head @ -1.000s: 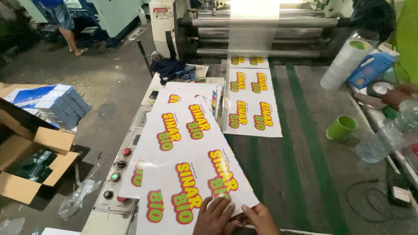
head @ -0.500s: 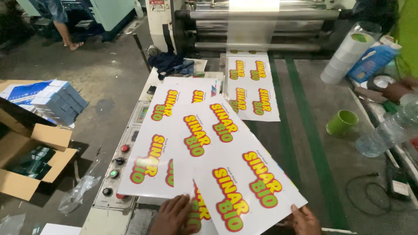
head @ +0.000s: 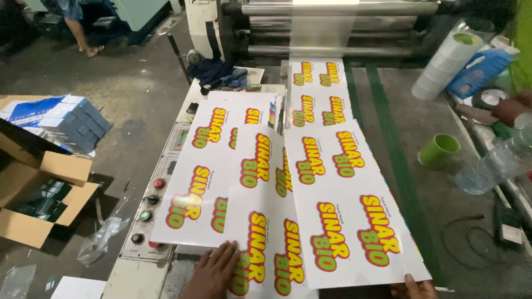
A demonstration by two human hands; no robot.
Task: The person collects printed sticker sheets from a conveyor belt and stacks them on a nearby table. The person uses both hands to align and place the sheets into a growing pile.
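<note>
Glossy white printed sheets (head: 332,221) lie fanned and overlapping on machine desk (head: 138,271), rightmost on top. Left hand (head: 213,271) flat on middle sheet's near edge; right hand (head: 413,289) at rightmost sheet's near corner. Grey button panel (head: 152,210) left of sheets. Steel laminator rollers (head: 332,30) behind. Green plastic cup (head: 438,150) right of sheets; open brown cardboard box (head: 39,194) on floor, far left.

Top sheet (head: 346,221): you see glossy white, printed with red-yellow-green logos, lying flat, angled right, near corner at your right hand.
Lower sheets (head: 221,182): same print, fanned out leftward beneath it.
</note>
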